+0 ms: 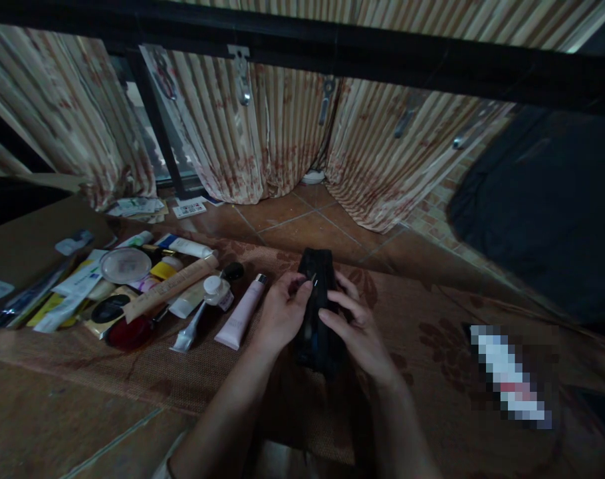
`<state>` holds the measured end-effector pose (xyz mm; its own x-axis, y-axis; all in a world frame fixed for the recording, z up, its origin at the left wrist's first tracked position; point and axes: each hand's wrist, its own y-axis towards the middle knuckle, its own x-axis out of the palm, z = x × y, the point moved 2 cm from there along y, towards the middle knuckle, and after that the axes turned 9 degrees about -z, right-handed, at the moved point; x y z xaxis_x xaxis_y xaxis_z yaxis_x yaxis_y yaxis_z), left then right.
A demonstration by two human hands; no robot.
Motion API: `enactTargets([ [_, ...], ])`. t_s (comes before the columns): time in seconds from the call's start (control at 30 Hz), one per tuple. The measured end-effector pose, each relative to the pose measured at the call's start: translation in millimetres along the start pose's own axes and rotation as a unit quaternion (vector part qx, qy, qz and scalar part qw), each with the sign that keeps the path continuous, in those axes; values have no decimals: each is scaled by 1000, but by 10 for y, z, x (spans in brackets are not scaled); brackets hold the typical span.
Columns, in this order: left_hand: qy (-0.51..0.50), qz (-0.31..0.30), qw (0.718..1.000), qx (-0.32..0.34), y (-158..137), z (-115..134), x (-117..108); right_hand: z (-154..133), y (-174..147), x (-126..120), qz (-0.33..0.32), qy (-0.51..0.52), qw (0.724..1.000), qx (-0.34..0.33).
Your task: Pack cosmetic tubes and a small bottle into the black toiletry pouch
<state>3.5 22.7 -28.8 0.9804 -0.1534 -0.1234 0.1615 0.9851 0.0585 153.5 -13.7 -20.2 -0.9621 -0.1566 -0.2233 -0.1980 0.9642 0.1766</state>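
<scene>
Item: black pouch (pixel 316 313), being held above the mat (pixel 422 332), right of the pink tube (pixel 242 313). Left hand (pixel 282 316) and right hand (pixel 357 329) both closed around it, fingers working its top edge. Step judged: opening it; next calls for a steady two-handed hold.

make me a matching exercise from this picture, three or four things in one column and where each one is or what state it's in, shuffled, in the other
Things:
1. black pouch
2. pink tube
3. round clear lid
4. dark bag

Places or states:
A. on top of the heap of cosmetics at the left
B. on the floor at the right
C. held between the left hand and the right hand
D. lying on the mat just left of the hands

Pairs: 1-C, 2-D, 3-A, 4-B
</scene>
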Motion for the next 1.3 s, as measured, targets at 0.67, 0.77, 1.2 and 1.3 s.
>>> enactTargets([
  [0.67,124,-120,985,16,-165,198,-1,77,4,-105,30,19,999,-4],
  [0.77,151,-123,981,16,-159,199,11,83,6,-93,24,14,1000,-7],
  [1.2,215,-56,973,55,-126,218,-5,47,0,-124,35,12,999,-11],
  [1.3,220,-41,973,56,-122,216,-14,65,-13,-192,76,36,996,25],
])
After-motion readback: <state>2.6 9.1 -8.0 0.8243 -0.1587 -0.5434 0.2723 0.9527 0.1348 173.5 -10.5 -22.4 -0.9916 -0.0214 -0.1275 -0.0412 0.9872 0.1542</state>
